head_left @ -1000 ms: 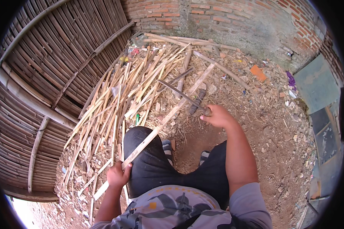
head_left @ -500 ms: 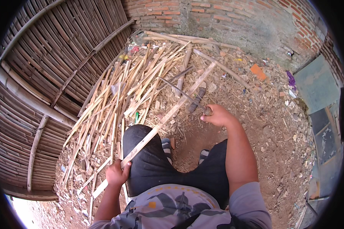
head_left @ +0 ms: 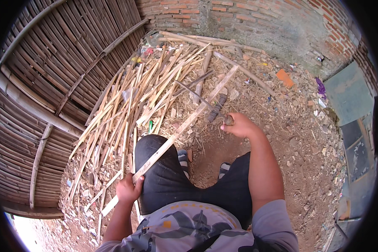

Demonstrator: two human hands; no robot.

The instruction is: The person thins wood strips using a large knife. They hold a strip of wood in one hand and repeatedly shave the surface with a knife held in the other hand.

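My left hand (head_left: pixel 129 187) is closed round the lower part of a long pale wooden strip (head_left: pixel 185 131), perhaps split bamboo. The strip slants across my left thigh, its far end up and to the right. My right hand (head_left: pixel 240 125) grips the short, thick handle of a long-bladed knife (head_left: pixel 195 95), whose narrow dark blade points to the upper left. That blade crosses the strip near its far half; whether it touches cannot be told. Just beyond my right hand a dark, ribbed or wrapped piece (head_left: pixel 216 109) lies beside the strip.
Many loose pale strips (head_left: pixel 149 88) lie heaped at the left, beside a bamboo slat wall (head_left: pixel 67 63). Thicker poles (head_left: pixel 245 74) lie toward the brick wall (head_left: pixel 256 25). Grey-green panels (head_left: pixel 349 94) lean at the right. Rubble and scraps litter the dirt floor (head_left: pixel 298 176).
My right hand has turned slightly, so the knife's handle shows more and its blade sits a little differently across the strip. My left hand keeps its grip, nearly still.
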